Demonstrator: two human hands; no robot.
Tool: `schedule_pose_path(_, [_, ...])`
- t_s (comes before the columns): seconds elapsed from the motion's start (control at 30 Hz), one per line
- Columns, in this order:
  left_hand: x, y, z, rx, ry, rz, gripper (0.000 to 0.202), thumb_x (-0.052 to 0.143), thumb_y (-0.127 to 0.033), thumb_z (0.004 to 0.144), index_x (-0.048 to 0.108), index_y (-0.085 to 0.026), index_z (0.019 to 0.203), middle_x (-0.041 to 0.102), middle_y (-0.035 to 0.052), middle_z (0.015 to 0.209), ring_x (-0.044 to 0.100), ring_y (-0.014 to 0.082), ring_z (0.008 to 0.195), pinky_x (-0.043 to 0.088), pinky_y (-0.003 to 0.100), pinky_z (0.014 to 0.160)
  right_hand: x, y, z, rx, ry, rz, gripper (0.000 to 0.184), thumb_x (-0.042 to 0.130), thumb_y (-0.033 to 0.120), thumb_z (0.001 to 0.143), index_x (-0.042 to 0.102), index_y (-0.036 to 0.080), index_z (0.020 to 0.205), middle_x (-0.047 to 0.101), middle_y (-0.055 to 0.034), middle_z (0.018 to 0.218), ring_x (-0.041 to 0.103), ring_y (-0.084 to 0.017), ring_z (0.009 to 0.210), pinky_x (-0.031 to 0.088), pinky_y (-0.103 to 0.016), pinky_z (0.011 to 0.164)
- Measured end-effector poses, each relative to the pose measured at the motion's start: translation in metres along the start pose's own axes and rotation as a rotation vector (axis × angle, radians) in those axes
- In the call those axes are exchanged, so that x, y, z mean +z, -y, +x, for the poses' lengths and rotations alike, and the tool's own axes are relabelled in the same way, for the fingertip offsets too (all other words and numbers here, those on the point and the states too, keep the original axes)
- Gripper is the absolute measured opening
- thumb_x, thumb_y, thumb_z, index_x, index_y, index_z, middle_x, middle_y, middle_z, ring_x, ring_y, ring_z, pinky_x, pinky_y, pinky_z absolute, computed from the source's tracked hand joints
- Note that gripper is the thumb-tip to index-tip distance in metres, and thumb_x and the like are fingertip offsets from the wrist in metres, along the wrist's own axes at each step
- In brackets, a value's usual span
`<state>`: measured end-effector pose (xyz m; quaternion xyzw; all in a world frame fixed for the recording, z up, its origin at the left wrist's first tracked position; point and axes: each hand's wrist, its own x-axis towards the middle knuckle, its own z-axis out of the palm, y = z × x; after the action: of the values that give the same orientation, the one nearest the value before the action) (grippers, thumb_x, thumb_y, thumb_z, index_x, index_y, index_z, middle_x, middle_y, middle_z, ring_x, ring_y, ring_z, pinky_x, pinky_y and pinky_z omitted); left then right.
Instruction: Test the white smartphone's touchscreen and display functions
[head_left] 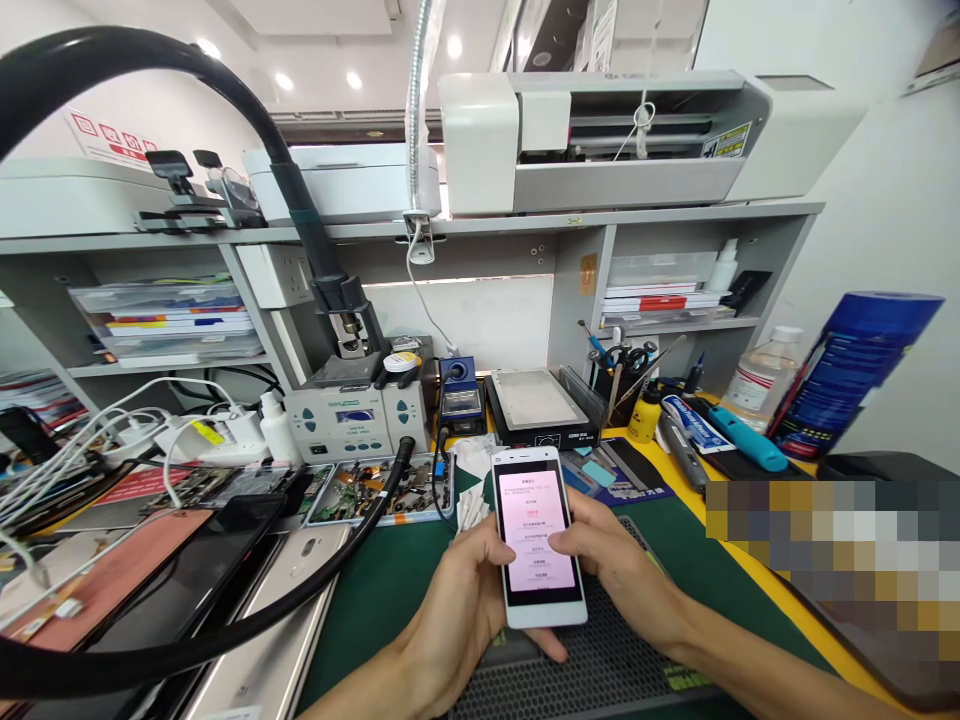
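A white smartphone (pixel 538 600) is held upright and tilted back in front of me, its lit screen showing a pink-white page with lines of text. My left hand (pixel 457 610) grips its left side, the thumb over the screen's edge and a finger showing beneath the bottom. On the other side my right hand (pixel 622 570) holds the right edge, with the thumb on or just over the screen. Most of the fingers are hidden behind the phone. Below it lies a dark perforated mat (pixel 570 685) on the green work surface (pixel 382 600).
Several phones, including a gold one (pixel 277 610), lie at the left near a thick black hose (pixel 225 640). Behind are a parts tray (pixel 337 515), a soldering station (pixel 341 425) and a flat heating plate (pixel 544 400). Bottles and a blue can (pixel 851 380) stand at the right.
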<state>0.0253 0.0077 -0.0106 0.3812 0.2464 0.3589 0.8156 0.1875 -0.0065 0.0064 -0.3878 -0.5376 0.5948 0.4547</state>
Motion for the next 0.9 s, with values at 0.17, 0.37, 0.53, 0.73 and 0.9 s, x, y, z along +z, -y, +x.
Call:
schedule_pose_path(0.17, [0.0005,0.0,-0.0013,0.009,0.019,-0.005,0.039,0.036,-0.02,0.082,0.059,-0.013,0.112,0.061,0.0117,0.09,0.061,0.0294,0.086,0.055,0.038,0.056,0.0021,-0.0028,0.0019,-0.025,-0.026,-0.075,0.022,0.053,0.026,0.089,0.062,0.02,0.109,0.068,-0.0041,0.093,0.06,-0.021,0.082,0.048,-0.032,0.072])
schedule_pose_path(0.37, [0.0,-0.0001,-0.0017,0.016,0.001,-0.025,0.037,0.035,-0.02,0.084,0.06,-0.014,0.111,0.06,0.0107,0.091,0.06,0.029,0.087,0.056,0.039,0.055,0.0008,-0.0007,0.0014,-0.037,0.002,-0.057,0.023,0.051,0.027,0.091,0.061,0.02,0.111,0.066,-0.0049,0.095,0.06,-0.021,0.083,0.049,-0.033,0.072])
schedule_pose_path(0.53, [0.0001,0.0007,0.0,0.016,-0.003,-0.032,0.036,0.035,-0.021,0.084,0.06,-0.013,0.11,0.058,0.0106,0.09,0.06,0.0276,0.084,0.056,0.04,0.055,-0.0002,0.0014,0.0,-0.023,0.013,0.015,0.024,0.047,0.029,0.092,0.063,0.019,0.107,0.064,-0.0055,0.096,0.06,-0.023,0.086,0.048,-0.036,0.077])
schedule_pose_path(0.73, [0.0006,-0.0002,-0.0027,0.001,0.011,-0.046,0.036,0.036,-0.026,0.088,0.061,-0.011,0.107,0.059,0.0125,0.092,0.059,0.0281,0.087,0.056,0.037,0.055,0.0012,-0.003,0.0011,0.023,-0.029,0.136,0.034,0.045,0.045,0.094,0.066,0.02,0.104,0.066,-0.0054,0.096,0.058,-0.023,0.091,0.047,-0.036,0.082])
schedule_pose_path(0.9, [0.0,-0.002,-0.0032,0.002,0.009,-0.084,0.038,0.035,-0.033,0.091,0.06,-0.011,0.111,0.06,0.0142,0.098,0.06,0.029,0.088,0.057,0.039,0.056,-0.0007,-0.0035,0.0024,0.037,-0.036,0.148,0.035,0.047,0.045,0.093,0.065,0.022,0.112,0.068,-0.0055,0.1,0.059,-0.023,0.09,0.046,-0.035,0.08])
